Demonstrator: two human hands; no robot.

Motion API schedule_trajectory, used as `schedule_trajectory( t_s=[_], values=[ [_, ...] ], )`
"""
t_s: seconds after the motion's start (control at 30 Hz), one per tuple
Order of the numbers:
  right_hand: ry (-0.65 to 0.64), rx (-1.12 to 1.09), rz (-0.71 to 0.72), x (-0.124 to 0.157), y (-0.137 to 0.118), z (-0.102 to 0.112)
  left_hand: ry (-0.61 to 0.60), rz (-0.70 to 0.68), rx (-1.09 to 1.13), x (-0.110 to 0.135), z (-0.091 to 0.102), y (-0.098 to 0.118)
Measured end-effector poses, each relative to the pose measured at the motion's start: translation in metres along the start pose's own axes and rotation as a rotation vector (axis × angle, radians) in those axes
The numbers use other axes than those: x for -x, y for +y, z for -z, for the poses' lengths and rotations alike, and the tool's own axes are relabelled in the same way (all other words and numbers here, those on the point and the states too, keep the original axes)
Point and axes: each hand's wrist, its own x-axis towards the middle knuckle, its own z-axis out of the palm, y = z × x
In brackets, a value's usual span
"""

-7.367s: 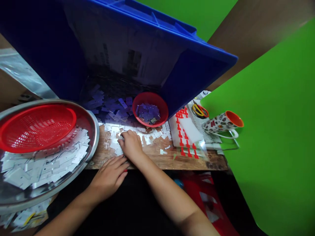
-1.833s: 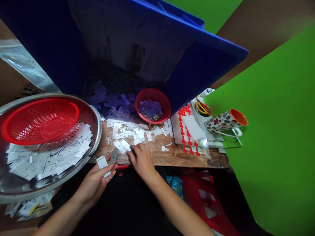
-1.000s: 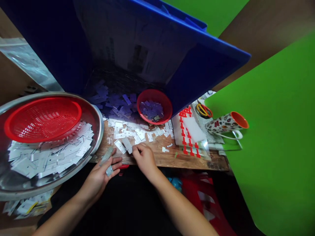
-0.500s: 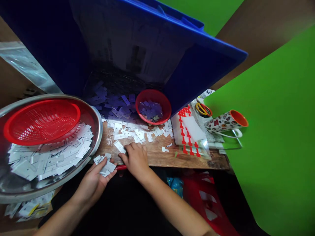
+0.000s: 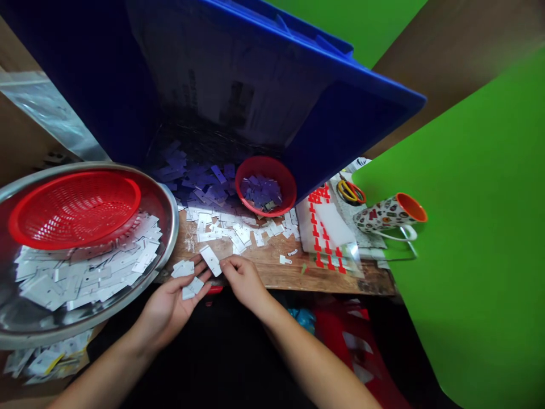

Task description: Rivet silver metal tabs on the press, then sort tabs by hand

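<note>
My left hand [image 5: 170, 304], palm up at the table's front edge, holds several small silver-white flat plates [image 5: 192, 287] under its thumb and on its fingers. Between finger and thumb, my right hand [image 5: 246, 282] pinches the end of one longer plate [image 5: 210, 261], which has a small hole and lies over the left fingertips. Loose plates of the same kind [image 5: 240, 233] are scattered on the wooden table [image 5: 272, 272] just beyond both hands. Some of those lie in the shade of a blue plastic panel enclosure [image 5: 349, 108].
At left, a round metal tray [image 5: 170, 227] holds many plates and a red perforated basket [image 5: 76, 210]. A red bowl [image 5: 293, 193] with small pieces stands behind. To the right are a sheet of red stickers [image 5: 315, 230], scissors [image 5: 351, 192] and a patterned mug [image 5: 385, 215].
My right hand has lifted the longer plate off the table and brought it to my left hand. The left hand has moved slightly right and opened its fingers somewhat.
</note>
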Motion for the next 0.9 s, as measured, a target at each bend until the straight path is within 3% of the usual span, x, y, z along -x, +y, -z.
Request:
schedule_trajectory(
  t_s=[0.1, 0.23, 0.7, 0.8, 0.9],
  values=[
    [-0.039, -0.11, -0.044, 0.007, -0.002, -0.002, -0.014, 0.05, 0.031, -0.001, -0.012, -0.001],
    [-0.076, -0.067, -0.013, 0.011, -0.003, -0.004, -0.071, 0.052, 0.053, -0.004, -0.021, -0.003],
    [-0.124, -0.259, -0.15, 0.006, 0.009, -0.002, -0.068, 0.002, -0.038, -0.01, -0.015, -0.012],
    [-0.078, -0.299, -0.182, 0.001, -0.002, -0.009, -0.045, -0.003, -0.011, -0.01, -0.013, -0.009],
    [-0.103, -0.27, -0.067, -0.007, -0.031, -0.023, -0.013, -0.04, 0.045, -0.011, -0.007, -0.007]
  ],
)
